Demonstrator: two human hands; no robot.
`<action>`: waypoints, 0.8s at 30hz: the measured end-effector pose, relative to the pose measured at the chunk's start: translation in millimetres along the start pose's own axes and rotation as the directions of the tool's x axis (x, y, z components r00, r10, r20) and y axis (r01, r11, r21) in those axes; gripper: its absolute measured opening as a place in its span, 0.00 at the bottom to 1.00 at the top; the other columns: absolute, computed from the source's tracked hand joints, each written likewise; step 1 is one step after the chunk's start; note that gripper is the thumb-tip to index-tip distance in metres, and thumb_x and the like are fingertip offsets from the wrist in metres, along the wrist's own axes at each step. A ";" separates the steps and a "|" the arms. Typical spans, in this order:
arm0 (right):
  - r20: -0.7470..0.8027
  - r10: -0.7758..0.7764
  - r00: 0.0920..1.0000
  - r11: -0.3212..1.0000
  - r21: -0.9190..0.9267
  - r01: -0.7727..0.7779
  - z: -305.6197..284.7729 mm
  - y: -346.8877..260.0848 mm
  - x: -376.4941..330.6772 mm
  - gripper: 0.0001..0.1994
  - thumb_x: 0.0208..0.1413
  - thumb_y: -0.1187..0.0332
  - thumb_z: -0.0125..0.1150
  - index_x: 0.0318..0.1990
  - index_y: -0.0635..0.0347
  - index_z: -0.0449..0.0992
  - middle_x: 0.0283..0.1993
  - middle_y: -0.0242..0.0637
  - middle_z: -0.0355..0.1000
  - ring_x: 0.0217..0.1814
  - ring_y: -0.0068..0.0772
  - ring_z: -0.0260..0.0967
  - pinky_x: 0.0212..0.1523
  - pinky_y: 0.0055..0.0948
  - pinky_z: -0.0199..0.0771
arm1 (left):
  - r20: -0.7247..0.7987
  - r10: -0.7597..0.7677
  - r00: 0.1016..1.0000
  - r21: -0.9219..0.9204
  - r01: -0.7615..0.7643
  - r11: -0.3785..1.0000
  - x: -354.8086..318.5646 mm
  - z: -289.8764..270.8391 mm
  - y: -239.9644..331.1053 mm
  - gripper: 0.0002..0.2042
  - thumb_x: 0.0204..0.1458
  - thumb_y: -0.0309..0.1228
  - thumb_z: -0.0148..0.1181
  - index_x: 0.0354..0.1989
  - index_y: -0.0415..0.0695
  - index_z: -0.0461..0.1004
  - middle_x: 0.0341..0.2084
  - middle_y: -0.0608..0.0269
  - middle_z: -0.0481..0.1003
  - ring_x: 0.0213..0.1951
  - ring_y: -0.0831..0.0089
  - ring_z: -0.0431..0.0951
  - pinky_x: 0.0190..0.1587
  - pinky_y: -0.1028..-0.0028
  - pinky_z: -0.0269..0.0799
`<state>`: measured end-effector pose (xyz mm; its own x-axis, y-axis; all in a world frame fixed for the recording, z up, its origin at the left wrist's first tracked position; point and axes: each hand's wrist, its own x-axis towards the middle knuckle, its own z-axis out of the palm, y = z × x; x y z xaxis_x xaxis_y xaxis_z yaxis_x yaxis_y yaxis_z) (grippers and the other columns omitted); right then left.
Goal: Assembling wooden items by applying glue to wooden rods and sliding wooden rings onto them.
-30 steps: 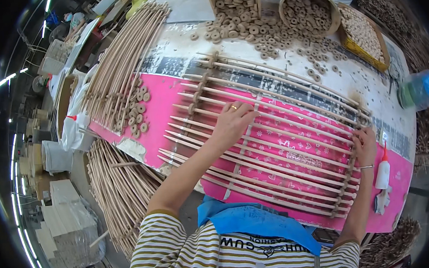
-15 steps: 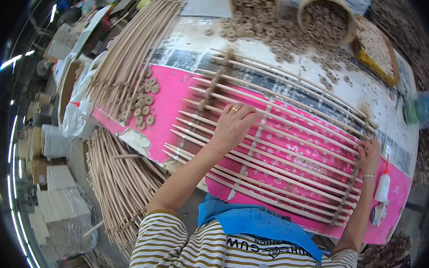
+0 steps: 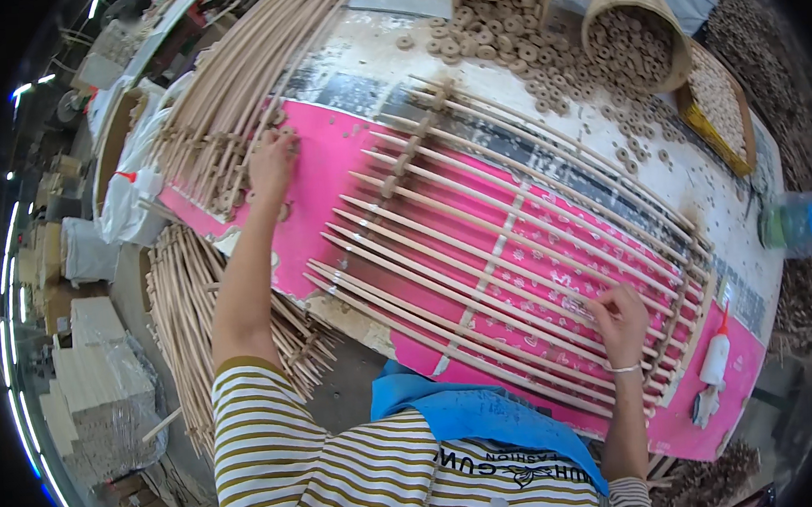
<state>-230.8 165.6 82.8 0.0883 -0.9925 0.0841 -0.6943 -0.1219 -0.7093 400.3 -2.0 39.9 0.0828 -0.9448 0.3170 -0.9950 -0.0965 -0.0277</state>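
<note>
Wooden rod lattice (image 3: 518,256) lies flat on pink mat (image 3: 326,165) on worktop (image 3: 698,170). Right hand (image 3: 622,319) presses it, fingers curled; left hand (image 3: 273,164) spread over wooden rings (image 3: 235,194). Best pick one ring, keep lattice pinned.

1. A white glue bottle (image 3: 716,360) with a red nozzle lies near the bench's right end.
2. A clear plastic bottle (image 3: 795,223) with a blue-green label sits at the bench's far right edge.
3. White bags (image 3: 132,182) hang off the left end.

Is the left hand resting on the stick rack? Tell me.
No, the left hand is off the stick rack, over the small wooden rings on the pink sheet.
</note>
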 end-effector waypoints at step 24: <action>-0.064 -0.199 0.978 0.980 -0.017 0.198 23.6 -20.6 -1.1 0.06 0.60 0.76 0.65 0.44 0.64 0.80 0.35 0.39 0.71 0.35 0.34 0.71 0.38 0.30 0.70 | 0.594 -0.145 0.791 -0.788 0.537 -0.302 -83.8 -63.5 93.9 0.21 0.75 0.41 0.46 0.69 0.44 0.70 0.47 0.64 0.80 0.45 0.73 0.80 0.49 0.73 0.78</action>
<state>-199.8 169.3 80.8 0.1783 -0.9467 0.2684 -0.6753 -0.3161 -0.6664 296.4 87.9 70.9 0.2431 -0.9196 -0.3087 0.2998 -0.2315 0.9255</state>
